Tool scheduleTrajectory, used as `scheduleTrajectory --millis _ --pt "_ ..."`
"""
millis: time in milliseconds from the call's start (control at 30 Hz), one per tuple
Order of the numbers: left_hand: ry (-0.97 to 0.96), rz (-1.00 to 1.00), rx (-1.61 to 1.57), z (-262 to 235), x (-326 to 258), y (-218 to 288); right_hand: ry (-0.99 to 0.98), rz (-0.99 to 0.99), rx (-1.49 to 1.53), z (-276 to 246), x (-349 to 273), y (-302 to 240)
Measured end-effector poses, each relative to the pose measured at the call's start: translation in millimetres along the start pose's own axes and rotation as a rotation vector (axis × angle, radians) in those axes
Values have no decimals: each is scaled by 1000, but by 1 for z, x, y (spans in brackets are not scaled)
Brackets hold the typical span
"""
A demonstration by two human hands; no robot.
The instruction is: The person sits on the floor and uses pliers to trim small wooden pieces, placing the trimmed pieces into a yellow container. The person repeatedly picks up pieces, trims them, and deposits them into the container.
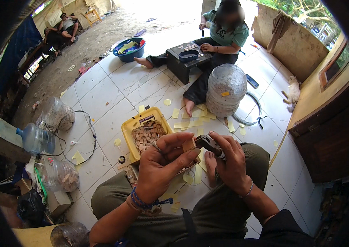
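Observation:
Above my crossed legs, my left hand [160,166] pinches a small flat wooden piece [189,145] between thumb and fingers. Close against it, my right hand [231,162] grips a small dark object with black-and-white markings [209,144]; its kind I cannot make out. The two things meet or nearly meet. Just beyond my left hand stands a yellow plastic tray [125,133] with a heap of small wooden pieces [147,133] in it. Part of another holder with wooden pieces shows below my hands, mostly hidden.
Across from me a person [228,31] sits at a low black table [176,70] with small pieces on it. A large clear plastic jug [227,92] stands at their leg. Yellow scraps [188,123] litter the tiles. Plastic bottles [38,140] lie left; a cat [293,92] lies right.

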State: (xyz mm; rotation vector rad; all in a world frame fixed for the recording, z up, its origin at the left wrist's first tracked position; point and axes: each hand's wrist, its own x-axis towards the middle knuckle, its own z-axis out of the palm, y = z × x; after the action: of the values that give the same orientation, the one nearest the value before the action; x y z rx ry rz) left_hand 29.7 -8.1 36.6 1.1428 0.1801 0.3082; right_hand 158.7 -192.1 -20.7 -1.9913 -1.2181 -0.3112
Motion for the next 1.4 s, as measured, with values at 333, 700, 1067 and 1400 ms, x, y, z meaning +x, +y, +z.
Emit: scheduleTrajectory --millis 333,700,1067,1400 --pt "35 -25 -3 3 -1 2 19 -14 -29 1 0 1" --pt "42 -47 10 4 0 1 -11 27 -30 -3 1 -3" --pt "-8 -2 7 3 1 -2 -53 -7 0 -3 -1 0" --pt "6 -38 4 3 -2 -5 -111 39 138 -4 -4 -2"
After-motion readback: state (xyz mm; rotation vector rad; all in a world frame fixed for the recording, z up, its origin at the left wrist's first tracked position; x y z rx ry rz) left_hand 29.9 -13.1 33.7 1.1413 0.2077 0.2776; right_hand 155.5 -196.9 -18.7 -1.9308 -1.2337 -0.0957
